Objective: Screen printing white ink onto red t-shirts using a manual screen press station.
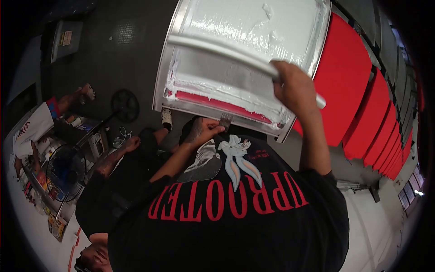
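Observation:
A silver-framed printing screen (164, 81) lies in front of me, its mesh coated with thick white ink (240, 22). Across it, at a slant, runs a long, pale metal bar (217, 48) that looks like a squeegee handle. My right hand (294, 87) is closed round the bar near its right end. Along the inside of the near frame edge shows a pinkish-red strip (222, 107) smeared with white ink. My left hand (204, 131) is at the near edge, thumb and fingers pinched beside a small greyish piece (226, 119). Whether they grip it I cannot make out.
Red garments (343, 77) lie in a row on dark boards to the right. At my left stands a person in black, a forearm (113, 162) showing. Farther left are a black fan (66, 172), a cluttered cart (81, 124) and another person in a white shirt (32, 129).

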The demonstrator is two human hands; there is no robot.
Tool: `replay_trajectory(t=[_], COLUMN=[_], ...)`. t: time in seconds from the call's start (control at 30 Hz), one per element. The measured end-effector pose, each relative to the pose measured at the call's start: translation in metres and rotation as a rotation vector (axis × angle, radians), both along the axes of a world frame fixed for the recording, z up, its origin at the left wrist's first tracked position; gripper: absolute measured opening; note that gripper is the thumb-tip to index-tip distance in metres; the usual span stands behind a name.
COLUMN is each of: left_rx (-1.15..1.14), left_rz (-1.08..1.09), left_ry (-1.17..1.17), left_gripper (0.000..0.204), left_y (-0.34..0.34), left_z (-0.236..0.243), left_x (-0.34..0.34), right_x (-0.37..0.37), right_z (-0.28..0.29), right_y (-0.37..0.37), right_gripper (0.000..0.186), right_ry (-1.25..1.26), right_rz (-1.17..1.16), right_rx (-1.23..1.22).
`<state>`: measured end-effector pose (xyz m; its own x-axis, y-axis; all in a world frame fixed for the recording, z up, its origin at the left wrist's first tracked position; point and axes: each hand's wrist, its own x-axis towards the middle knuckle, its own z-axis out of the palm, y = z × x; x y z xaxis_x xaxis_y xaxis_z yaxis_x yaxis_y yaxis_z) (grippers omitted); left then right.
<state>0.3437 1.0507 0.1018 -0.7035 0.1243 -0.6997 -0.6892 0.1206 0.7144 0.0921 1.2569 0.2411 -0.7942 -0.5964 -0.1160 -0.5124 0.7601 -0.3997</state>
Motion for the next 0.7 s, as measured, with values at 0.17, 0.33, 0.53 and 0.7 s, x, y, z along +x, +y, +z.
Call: replay_trajectory(t=[0.17, 0.33, 0.53, 0.7], left_rx=[0.067, 0.001, -0.589, -0.906], left_rz=[0.028, 0.002, 0.068, 0.59], left_ry=[0.099, 0.112, 0.53, 0.568], left_gripper=[0.02, 0.02, 0.026, 0.035], left_y=[-0.002, 0.0, -0.036, -0.151], left_z=[-0.012, -0.005, 0.046, 0.023], left_x=[0.001, -0.004, -0.025, -0.062], right_x=[0.082, 0.076, 0.022, 0.012], right_z=[0.001, -0.001, -0.007, -0.075], right_y=[-0.006, 0.004, 0.078, 0.146], right_gripper=[0.037, 0.036, 0.037, 0.044], right_ry=[-0.176, -0.097, -0.306, -0.594], right_rz=[-0.029, -0.284, -0.684, -0.978], right_rx=[0.003, -0.156, -0.412, -0.813])
